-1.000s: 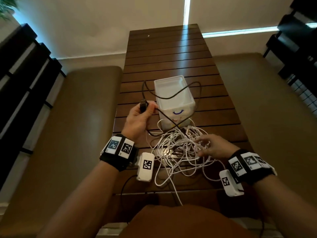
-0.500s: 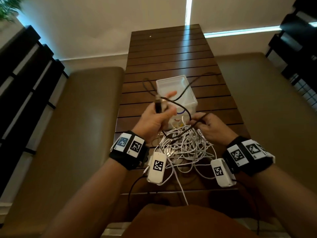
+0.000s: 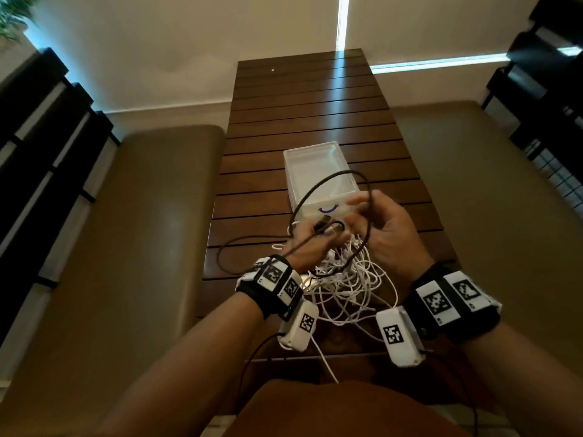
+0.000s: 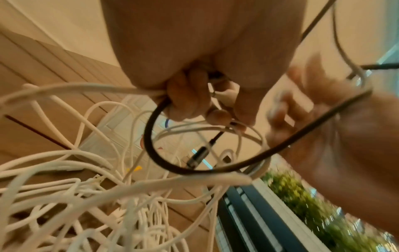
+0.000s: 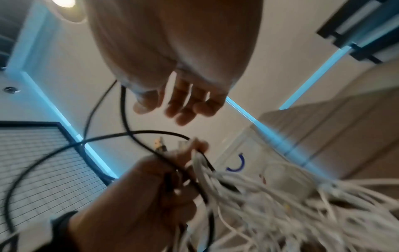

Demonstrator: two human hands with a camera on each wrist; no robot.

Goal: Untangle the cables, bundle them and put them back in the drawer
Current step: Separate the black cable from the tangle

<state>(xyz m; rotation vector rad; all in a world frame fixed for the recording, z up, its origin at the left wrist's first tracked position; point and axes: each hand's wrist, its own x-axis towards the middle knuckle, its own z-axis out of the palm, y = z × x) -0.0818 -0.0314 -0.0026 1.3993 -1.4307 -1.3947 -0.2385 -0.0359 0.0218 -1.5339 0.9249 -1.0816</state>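
Observation:
A black cable (image 3: 368, 230) loops up over the white plastic drawer (image 3: 310, 146) and trails left on the table. My left hand (image 3: 334, 231) grips it just behind its plug, above a tangle of white cables (image 3: 347, 279). In the left wrist view the curled fingers (image 4: 185, 102) also hold white strands with the black cable (image 4: 149, 136). My right hand (image 3: 356, 212) is raised beside the left. In the right wrist view its fingers (image 5: 183, 109) hang loose, and the black cable (image 5: 123, 109) runs past the thumb without being pinched.
The drawer stands mid-table on a narrow slatted wooden table (image 3: 309, 99). Padded brown benches (image 3: 142, 216) run along both sides. Dark slatted frames (image 3: 38, 137) stand at the far left and right. The white tangle spreads toward the table's near edge.
My left hand carried the black plug from left of the drawer to the middle. My right hand left the white tangle and rose to the black cable, which now forms a wide loop.

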